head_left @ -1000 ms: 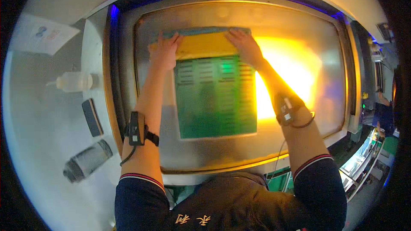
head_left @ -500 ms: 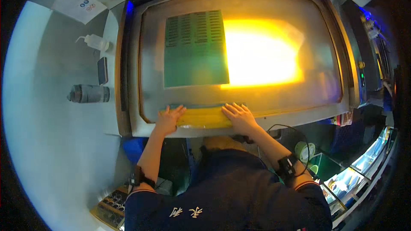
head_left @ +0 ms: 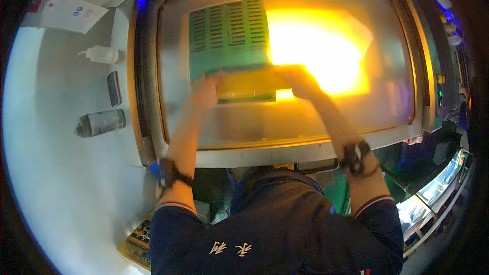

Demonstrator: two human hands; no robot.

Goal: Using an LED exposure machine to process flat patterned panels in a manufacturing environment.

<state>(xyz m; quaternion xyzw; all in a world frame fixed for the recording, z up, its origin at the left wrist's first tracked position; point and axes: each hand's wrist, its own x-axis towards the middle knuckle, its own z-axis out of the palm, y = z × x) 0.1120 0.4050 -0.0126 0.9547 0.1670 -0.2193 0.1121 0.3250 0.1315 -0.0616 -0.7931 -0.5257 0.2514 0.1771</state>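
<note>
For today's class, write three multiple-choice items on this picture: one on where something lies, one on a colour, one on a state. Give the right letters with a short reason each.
1. Where does the grey cylindrical can lie?
A. On the glowing glass
B. On the pale counter to the left of the light table
C. In the right hand

2. What colour is the slotted panel on the light table?
A. Green
B. Red
C. White

3. What are the two hands doing?
A. Both hang clear of the table
B. Only one touches something
C. Both rest on the yellow strip at the panel's near edge

Answers:
1 B, the can lies on its side on the counter, below the dark phone.
2 A, the panel shows green against the lit glass.
3 C, the left hand and right hand sit at the strip's two ends, though blurred.
</note>
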